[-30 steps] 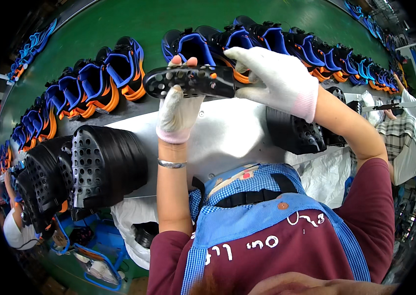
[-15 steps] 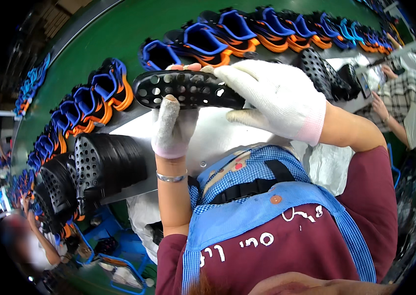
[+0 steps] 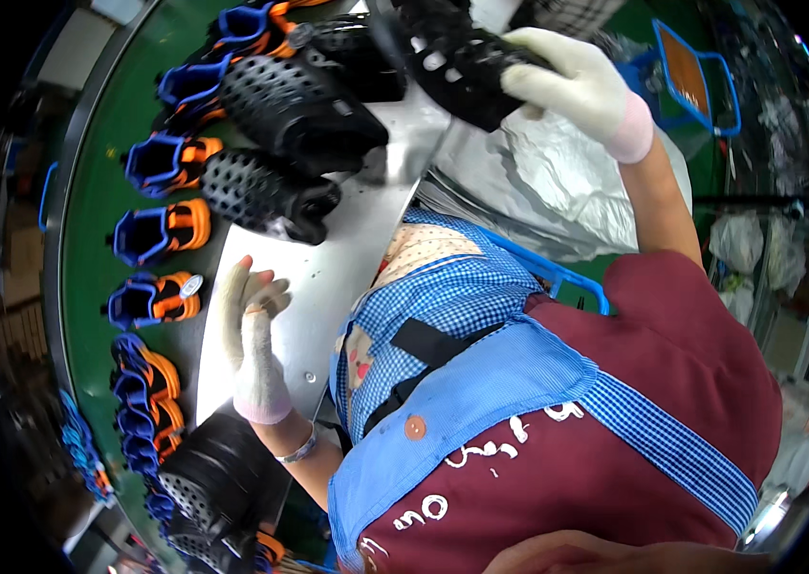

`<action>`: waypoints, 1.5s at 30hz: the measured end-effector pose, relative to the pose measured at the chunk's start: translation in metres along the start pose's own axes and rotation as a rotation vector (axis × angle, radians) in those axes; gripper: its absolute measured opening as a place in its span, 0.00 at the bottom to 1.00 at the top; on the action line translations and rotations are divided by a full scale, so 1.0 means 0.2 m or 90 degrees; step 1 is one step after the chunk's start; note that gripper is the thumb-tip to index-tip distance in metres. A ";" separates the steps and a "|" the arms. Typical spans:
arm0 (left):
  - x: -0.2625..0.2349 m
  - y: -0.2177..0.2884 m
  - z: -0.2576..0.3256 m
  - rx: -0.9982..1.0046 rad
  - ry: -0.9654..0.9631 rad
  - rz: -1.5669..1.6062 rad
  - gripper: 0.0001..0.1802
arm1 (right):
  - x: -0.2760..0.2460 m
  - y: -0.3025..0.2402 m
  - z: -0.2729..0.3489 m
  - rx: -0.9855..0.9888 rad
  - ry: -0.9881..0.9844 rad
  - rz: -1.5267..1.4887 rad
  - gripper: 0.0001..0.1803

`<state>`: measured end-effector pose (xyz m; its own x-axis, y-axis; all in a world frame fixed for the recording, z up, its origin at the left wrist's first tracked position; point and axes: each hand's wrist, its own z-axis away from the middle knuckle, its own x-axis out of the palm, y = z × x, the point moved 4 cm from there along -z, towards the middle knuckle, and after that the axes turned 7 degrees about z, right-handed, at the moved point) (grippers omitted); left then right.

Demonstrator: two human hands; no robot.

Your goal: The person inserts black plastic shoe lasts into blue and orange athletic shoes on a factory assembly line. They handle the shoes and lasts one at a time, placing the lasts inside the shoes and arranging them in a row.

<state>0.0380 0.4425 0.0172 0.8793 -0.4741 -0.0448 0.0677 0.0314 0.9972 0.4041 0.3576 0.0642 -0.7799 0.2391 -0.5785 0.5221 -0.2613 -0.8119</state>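
Observation:
My right hand [image 3: 581,91], in a white knitted glove, is closed on the near end of a black perforated sole-shaped piece [image 3: 467,72] at the top. The piece is blurred, and some of the fingers are hidden behind it. My left hand [image 3: 256,340], gloved with bare fingertips, is over the metal work surface [image 3: 328,287] with fingers apart and nothing in them. Beyond it lie a black perforated shell [image 3: 256,191] and a larger stack of black perforated shells [image 3: 299,115].
Blue-and-orange shoes [image 3: 151,234] stand in a row on the green belt [image 3: 94,258] at left. More black perforated pieces [image 3: 218,474] are stacked near my left wrist. A white plastic sack [image 3: 557,191] hangs by the surface's right edge, with a blue-framed stool [image 3: 701,81] beyond.
My view has turned to the right. My left hand has let go of the black perforated piece, which my right hand has carried away to the right, over the stacks.

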 end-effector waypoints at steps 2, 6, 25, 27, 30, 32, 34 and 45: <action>-0.03 -0.06 -0.01 -0.071 0.027 -0.029 0.31 | -0.10 0.27 0.08 0.031 0.048 -0.047 0.21; -0.14 -0.22 -0.03 -0.132 0.094 0.065 0.28 | -0.05 0.76 0.19 0.163 0.029 -0.156 0.21; -0.23 -0.29 -0.13 -0.196 0.225 0.136 0.24 | 1.16 1.60 -0.58 0.317 -0.079 -0.166 0.24; -0.29 -0.33 -0.09 -0.201 0.247 0.125 0.29 | 1.11 1.57 -0.58 0.296 -0.031 -0.160 0.24; -0.34 -0.38 -0.03 -0.240 0.279 0.146 0.27 | 0.89 1.41 -0.46 0.284 0.006 -0.282 0.21; -0.36 -0.41 -0.03 -0.243 0.285 0.155 0.29 | 0.60 1.28 -0.38 0.268 0.068 -0.016 0.20; -0.39 -0.48 -0.02 -0.258 0.262 0.193 0.30 | 0.44 1.13 -0.29 0.307 0.269 -0.232 0.15; -0.31 -0.53 -0.11 -0.253 0.218 0.225 0.28 | 0.29 0.19 -0.52 -0.195 0.287 0.141 0.30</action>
<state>-0.0139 0.4873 -0.0864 0.9772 -0.0688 0.2008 -0.1422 0.4900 0.8601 0.4153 0.4589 -0.0088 -0.4521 0.6010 -0.6591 0.7843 -0.0841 -0.6147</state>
